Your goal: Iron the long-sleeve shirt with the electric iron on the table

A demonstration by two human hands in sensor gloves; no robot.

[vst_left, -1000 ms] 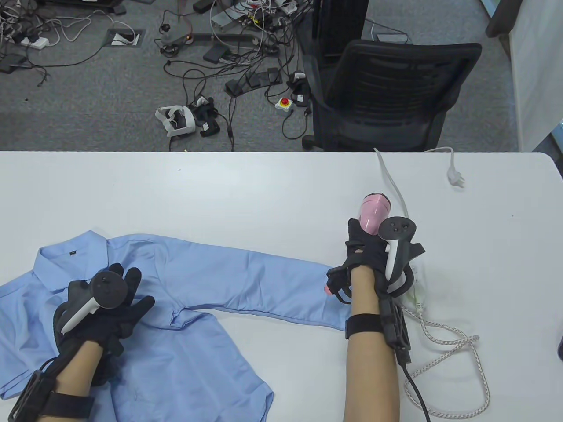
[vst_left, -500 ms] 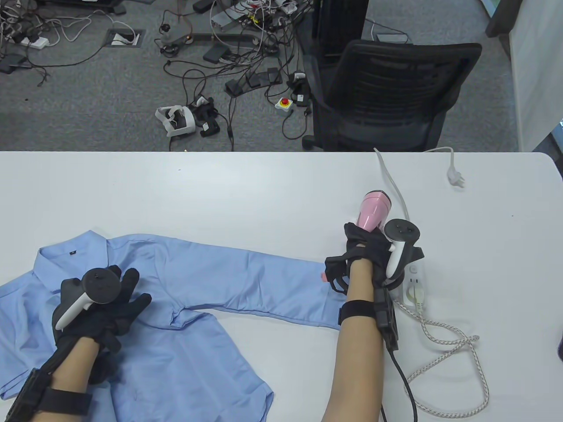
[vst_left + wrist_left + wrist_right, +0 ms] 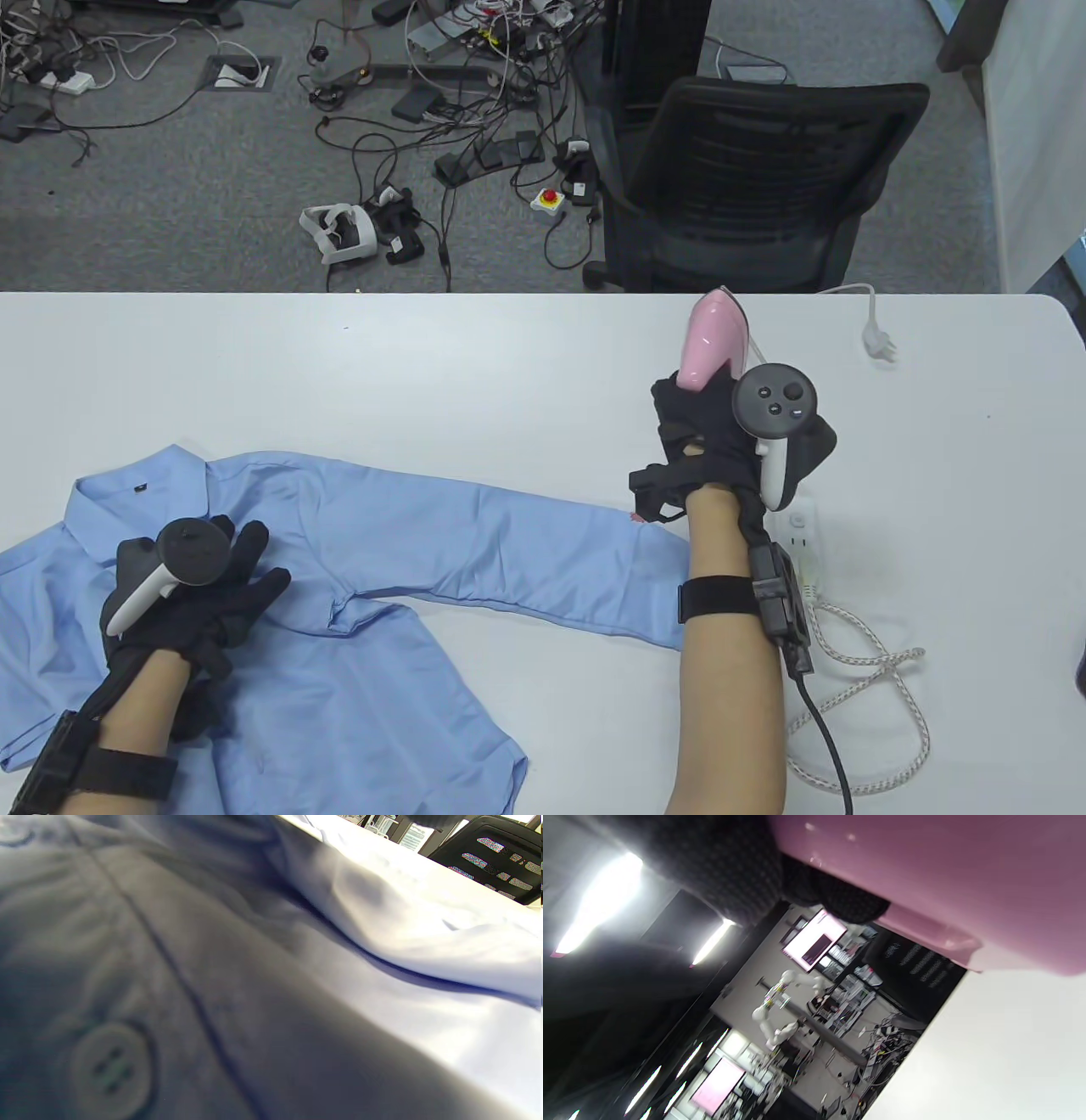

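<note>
A light blue long-sleeve shirt lies at the table's front left, one sleeve stretched out to the right. My left hand rests flat on its chest with the fingers spread. In the left wrist view the shirt fabric and a button fill the frame. My right hand grips the pink iron by its handle and holds it lifted above the table, past the sleeve's cuff. The pink iron body crosses the top of the right wrist view, gloved fingers curled beside it.
A white power strip lies by my right wrist, with a braided cord looping at the front right. A white plug lies near the far right edge. A black office chair stands behind the table.
My right hand has lifted the iron and carried it away from me, toward the far edge. My left hand has stayed on the shirt.
</note>
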